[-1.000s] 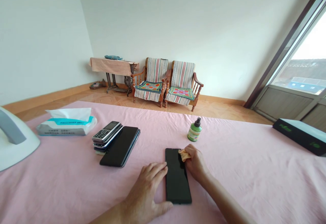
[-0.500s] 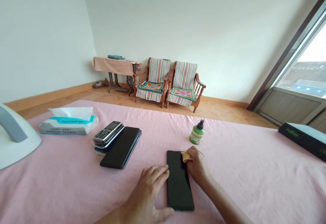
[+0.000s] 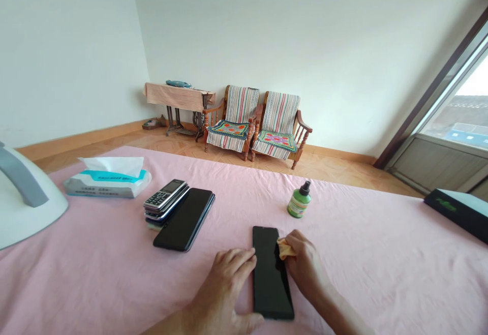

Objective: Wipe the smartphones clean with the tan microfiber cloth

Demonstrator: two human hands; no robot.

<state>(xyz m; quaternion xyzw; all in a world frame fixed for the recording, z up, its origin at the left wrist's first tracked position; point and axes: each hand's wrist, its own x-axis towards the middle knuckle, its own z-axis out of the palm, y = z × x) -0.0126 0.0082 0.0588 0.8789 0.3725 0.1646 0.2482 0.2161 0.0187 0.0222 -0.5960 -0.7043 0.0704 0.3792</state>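
Tissue juts from its pack; left hand, outspread, touches the phone; right hand grips yellow cloth against it.

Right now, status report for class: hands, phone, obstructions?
Left hand touching black phone. Right hand pinching cloth at phone's right edge. Spray bottle beyond, not blocking.

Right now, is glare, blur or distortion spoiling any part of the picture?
In the head view, the glass window pane is blown out white near its top; the glossy black rectangular phone lying alone shows a darker patch, likely a reflection; the dark brown door frame leans steeply, probably lens distortion; green lettering on the flat black-sided box is unreadable.
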